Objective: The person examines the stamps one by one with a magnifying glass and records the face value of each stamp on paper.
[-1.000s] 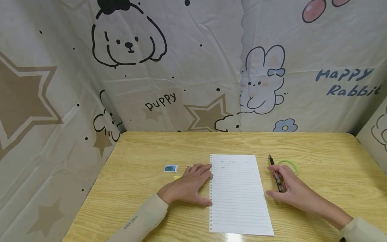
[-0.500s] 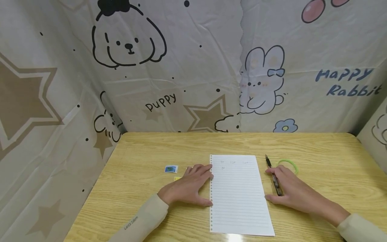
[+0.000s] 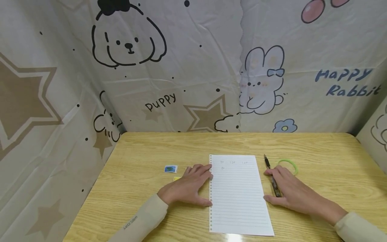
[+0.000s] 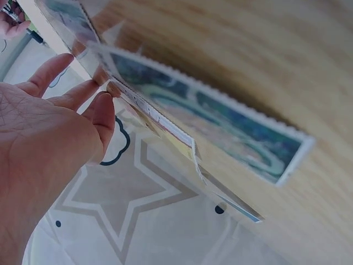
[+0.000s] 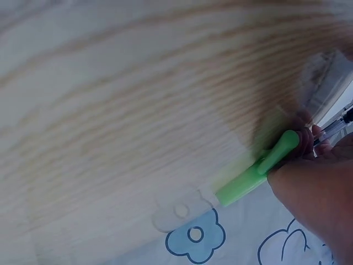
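Note:
A ruled sheet of paper (image 3: 237,198) with punched holes down its left side lies on the table, a few faint handwritten figures near its top. Fingertips and thumb of my left hand (image 3: 190,186) touch that holed edge, spread and relaxed. On the right, my right hand (image 3: 288,190) has a dark pen (image 3: 267,163) among its fingers, tip pointing away, while the thumb reaches the sheet's right edge. Perforated stamps lie by the left hand; a blue-green stamp (image 4: 207,113) fills much of the left wrist view. In the head view that hand partly covers a yellow piece (image 3: 177,178).
Beyond the right hand lies a light-green ring (image 3: 294,164), seen close up in the right wrist view. A blue-picture stamp (image 3: 171,169) lies left of the sheet. Printed cloth (image 3: 169,77) hangs behind and beside the wooden table (image 3: 145,144).
My right hand has slid left and slightly toward me with the pen, its thumb coming to the sheet's edge. The left hand and the paper look unmoved.

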Demonstrator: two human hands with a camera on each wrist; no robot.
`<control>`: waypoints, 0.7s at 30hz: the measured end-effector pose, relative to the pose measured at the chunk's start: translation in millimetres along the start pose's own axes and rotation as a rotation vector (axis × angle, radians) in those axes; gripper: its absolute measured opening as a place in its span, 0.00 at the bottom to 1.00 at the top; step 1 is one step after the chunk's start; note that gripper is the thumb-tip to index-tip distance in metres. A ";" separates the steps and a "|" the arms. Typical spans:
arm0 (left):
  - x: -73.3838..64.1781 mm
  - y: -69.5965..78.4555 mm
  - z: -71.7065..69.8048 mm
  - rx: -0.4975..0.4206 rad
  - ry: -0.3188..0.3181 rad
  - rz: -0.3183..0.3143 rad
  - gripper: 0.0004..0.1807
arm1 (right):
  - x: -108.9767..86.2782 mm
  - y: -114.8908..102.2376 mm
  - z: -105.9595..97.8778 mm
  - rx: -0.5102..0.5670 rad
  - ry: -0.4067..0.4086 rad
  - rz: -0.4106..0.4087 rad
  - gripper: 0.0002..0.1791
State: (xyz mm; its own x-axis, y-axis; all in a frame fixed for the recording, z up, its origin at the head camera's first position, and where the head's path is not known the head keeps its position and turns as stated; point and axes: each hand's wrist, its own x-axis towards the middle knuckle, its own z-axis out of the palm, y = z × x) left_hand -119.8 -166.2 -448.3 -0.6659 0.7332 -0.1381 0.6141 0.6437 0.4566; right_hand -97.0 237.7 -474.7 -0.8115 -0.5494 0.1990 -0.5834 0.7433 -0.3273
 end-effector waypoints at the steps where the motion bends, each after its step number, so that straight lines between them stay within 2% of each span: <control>1: 0.3 0.6 -0.4 0.000 0.000 0.000 0.39 | -0.4 0.6 0.7 -0.004 0.005 -0.006 0.38; 9: 0.9 3.1 -1.7 -0.001 -0.012 -0.009 0.38 | -1.6 4.1 4.6 -0.030 0.033 -0.032 0.39; 21: 1.0 1.7 -0.8 -0.011 -0.015 -0.014 0.38 | -1.6 5.4 3.5 0.007 0.023 -0.040 0.38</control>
State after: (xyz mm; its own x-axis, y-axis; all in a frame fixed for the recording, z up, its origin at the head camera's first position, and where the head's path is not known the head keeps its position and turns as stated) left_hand -119.7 -164.6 -447.0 -0.6683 0.7270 -0.1577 0.5999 0.6520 0.4637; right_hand -98.7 241.3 -480.0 -0.7881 -0.5697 0.2331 -0.6153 0.7182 -0.3248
